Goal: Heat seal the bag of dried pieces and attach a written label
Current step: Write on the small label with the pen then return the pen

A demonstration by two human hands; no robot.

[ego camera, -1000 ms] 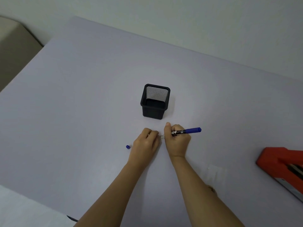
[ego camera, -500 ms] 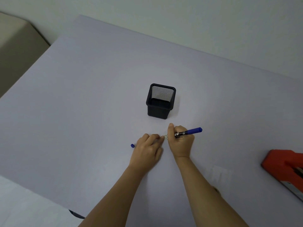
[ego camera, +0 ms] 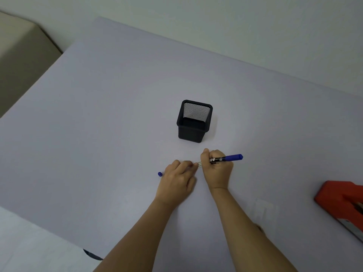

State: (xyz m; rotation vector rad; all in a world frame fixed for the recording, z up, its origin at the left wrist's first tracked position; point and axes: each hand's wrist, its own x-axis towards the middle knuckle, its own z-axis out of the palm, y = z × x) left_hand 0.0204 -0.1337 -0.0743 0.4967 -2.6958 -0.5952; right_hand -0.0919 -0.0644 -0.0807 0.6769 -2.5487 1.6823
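Head view: right hand (ego camera: 217, 169) closed in a writing grip around blue-capped marker pen with black printed barrel (ego camera: 225, 159), pen lying nearly level, blue end pointing right past the knuckles, tip end hidden inside the fist. Left hand (ego camera: 177, 181) palm down on pale lilac table surface (ego camera: 98, 124), fingers (ego camera: 186, 164) curled and pressed toward the right hand, pinning a small pale strip of label (ego camera: 200, 164) of which only a sliver shows in the gap between the two hands. Grasp of the left hand beyond that pressing: cannot tell. Writing on the strip: too small to read. Small loose blue pen cap (ego camera: 159, 174) on the table just left of the left hand, apart from it. Black square wire-mesh pen holder (ego camera: 194, 121) upright beyond the hands, near them, not touching, interior dark. Faint clear plastic bag (ego camera: 264, 210) flat on the table to the right of the right forearm, contents not discernible. Red heat sealer body (ego camera: 341, 201) at the right frame edge, partly cut off, well apart from the hands. Beige upholstered furniture (ego camera: 21, 55) beyond the table's far left corner. White sheet-like surface (ego camera: 29, 242) at the lower left, overlapping the near table edge, with a dark object (ego camera: 92, 254) showing at its border, identity unclear.
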